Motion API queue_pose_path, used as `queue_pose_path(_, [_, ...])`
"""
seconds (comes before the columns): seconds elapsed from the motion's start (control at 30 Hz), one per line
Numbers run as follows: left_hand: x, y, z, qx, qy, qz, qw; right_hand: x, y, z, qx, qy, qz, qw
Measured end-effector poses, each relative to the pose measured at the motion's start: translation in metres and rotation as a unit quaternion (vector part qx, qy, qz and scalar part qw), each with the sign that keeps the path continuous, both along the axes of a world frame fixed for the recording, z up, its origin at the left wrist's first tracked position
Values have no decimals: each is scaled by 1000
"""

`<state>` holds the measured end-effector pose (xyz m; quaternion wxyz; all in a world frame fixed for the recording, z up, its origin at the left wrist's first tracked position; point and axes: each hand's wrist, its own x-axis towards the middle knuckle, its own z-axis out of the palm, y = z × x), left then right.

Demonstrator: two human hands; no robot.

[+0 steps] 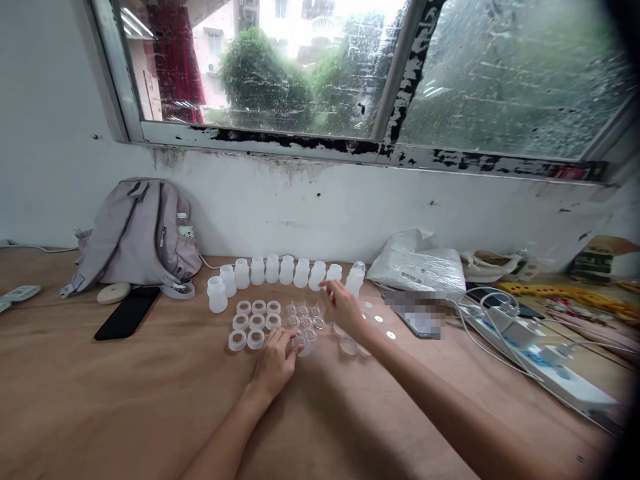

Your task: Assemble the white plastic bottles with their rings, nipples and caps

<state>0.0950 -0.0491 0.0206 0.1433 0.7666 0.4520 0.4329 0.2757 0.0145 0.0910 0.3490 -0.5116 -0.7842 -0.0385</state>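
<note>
My left hand (pixel 277 361) rests on the table, its thumb and fingers closed at the edge of a translucent ring piece (pixel 305 348). My right hand (pixel 343 307) is raised in front of the bottle row, fingers apart and partly bent; nothing shows in them. Its fingertips are nearest a frosted baby bottle (pixel 317 275), and whether they touch it I cannot tell. Left of centre lie several white screw rings (pixel 256 339) in rows. Beside them stand several clear bottle teats (pixel 304 311). Clear round caps (pixel 349 345) lie partly hidden under my right forearm, near small white discs (pixel 379 319).
A grey backpack (pixel 133 233) leans on the wall at left, with a black phone (pixel 127 313) and a beige round object (pixel 113 293) before it. At right are a plastic bag (pixel 420 263), a blurred-out device (pixel 420 317) and a power strip (pixel 575 383) with cables.
</note>
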Motion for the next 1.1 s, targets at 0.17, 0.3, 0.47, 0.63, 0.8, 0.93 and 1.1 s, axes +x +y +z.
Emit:
queue_pose_path(0.17, [0,4,-4,8,-37,5,999,-21,-66,-48,-65,15,121,990])
queue_pose_path(0.3, [0,2,-4,15,-16,1,1000,-23,-78,-65,-67,60,126,988])
queue_pose_path(0.47, [0,-1,-2,21,34,0,999,-19,-71,-71,-78,83,130,985])
queue_pose_path(0.63, [-1,0,-2,22,63,-17,998,-18,-70,-73,-95,70,126,985])
queue_pose_path(0.8, [-2,2,-6,35,81,-27,996,-19,-69,-74,-98,61,121,986])
queue_pose_path(0.93, [-2,2,-7,30,92,-29,995,-19,-68,-75,-105,60,120,985])
queue_pose_path(1.1, [-2,1,-5,28,99,-18,995,-21,-70,-73,-106,69,124,984])
